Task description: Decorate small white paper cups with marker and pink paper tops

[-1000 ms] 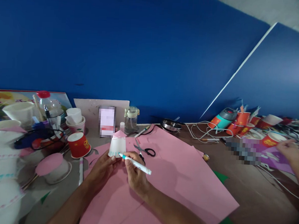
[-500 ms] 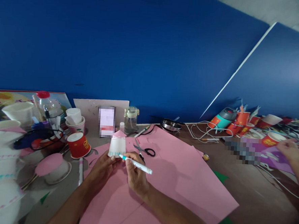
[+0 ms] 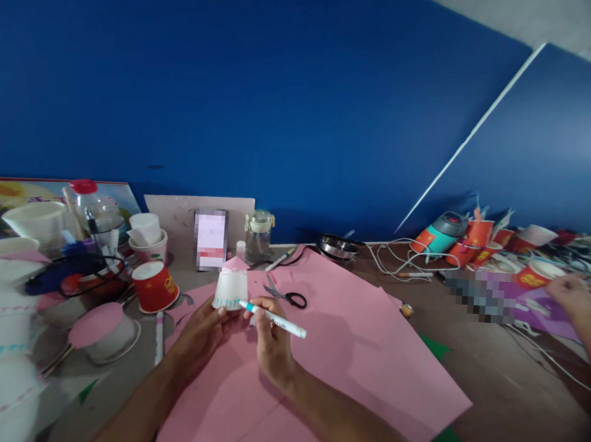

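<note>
An upside-down white paper cup [image 3: 232, 288] with a pink paper cone on top is held low at its rim by my left hand [image 3: 207, 329], fingers closed around it. Teal marks run along the cup's lower band. My right hand [image 3: 272, 343] grips a white marker [image 3: 282, 323] with a teal collar, its tip at the right side of the cup's band. Beneath both hands lies a large pink paper sheet [image 3: 362, 345]. Black-handled scissors [image 3: 291, 298] rest on the sheet just beyond my right hand.
To the left stand a red paper cup [image 3: 152, 285], a white cup with a pink disc [image 3: 97, 325] and stacked white cups [image 3: 37, 225]. A phone [image 3: 211, 239] and a lidded jar [image 3: 259, 235] stand behind. Another person's hand [image 3: 574, 295] is at the right, near white cables [image 3: 398, 257].
The marker and my right hand have shifted slightly to the right along the cup's band, and more teal marks show there. My left hand keeps its hold on the cup.
</note>
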The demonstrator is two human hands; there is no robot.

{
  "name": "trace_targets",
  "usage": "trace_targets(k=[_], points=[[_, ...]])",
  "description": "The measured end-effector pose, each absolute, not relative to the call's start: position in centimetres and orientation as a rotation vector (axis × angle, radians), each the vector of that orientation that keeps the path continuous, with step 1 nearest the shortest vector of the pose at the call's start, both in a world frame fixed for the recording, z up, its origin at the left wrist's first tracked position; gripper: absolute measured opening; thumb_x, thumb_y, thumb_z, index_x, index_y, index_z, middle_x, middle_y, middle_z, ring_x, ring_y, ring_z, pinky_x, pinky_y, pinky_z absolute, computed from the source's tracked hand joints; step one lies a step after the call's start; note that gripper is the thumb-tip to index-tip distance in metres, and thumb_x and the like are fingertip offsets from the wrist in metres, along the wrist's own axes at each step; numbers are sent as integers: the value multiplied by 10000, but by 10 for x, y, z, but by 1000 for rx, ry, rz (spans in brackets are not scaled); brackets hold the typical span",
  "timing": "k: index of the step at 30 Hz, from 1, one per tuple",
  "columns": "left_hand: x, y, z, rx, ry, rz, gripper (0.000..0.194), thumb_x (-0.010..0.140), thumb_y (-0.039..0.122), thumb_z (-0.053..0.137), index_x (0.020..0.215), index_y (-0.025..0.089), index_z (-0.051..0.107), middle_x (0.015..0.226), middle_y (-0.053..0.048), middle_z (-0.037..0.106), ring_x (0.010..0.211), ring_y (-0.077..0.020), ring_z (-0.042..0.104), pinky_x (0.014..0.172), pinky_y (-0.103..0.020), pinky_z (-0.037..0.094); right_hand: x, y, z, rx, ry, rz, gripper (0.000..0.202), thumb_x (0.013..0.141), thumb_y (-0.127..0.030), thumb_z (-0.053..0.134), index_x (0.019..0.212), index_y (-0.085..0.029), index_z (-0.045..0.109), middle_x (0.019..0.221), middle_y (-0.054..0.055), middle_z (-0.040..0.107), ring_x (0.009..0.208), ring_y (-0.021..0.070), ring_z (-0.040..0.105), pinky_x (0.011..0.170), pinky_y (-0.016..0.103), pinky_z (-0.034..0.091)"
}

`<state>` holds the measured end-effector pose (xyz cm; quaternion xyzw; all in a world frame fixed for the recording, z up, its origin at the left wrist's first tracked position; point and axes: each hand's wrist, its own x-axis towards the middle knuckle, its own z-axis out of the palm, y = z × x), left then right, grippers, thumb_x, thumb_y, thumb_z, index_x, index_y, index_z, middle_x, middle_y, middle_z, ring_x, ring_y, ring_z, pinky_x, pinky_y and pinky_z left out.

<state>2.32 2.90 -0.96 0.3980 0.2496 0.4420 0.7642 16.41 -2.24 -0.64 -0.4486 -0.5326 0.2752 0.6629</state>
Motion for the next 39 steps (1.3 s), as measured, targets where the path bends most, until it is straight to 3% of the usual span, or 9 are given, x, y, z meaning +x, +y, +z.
trace_targets(k=[9,16,32,39], points=[[21,35,-18,800,522,968,424,831,314,693,1237,213,622,1174,-125,715,1135,-296,631,1016,-446,431,163,-20,-5,-1045,-1125,624,297,979,-458,458,1003,-211,621,816,22,660,719,157,600,644,269,501],[20,33,-19,749,555,995,250,830,294,702,1063,205,693,1052,-101,755,1044,-268,671,985,-428,451,165,-22,-6,-1075,-1198,583,243,981,-375,452,998,-201,620,827,31,657,699,155,586,631,269,487],[20,32,-13,773,534,966,422,855,285,671,1266,222,601,1143,-107,728,1104,-274,644,990,-426,449,166,-21,-3,-1096,-1254,523,267,990,-389,432,973,-194,613,818,51,647,718,168,601,592,265,483],[22,30,-11,775,478,980,320,849,289,674,1162,221,667,1111,-94,743,1052,-271,663,983,-438,443,167,-22,-4,-1050,-1310,502,228,988,-342,443,1000,-207,627,853,42,664,738,162,603,640,270,490]])
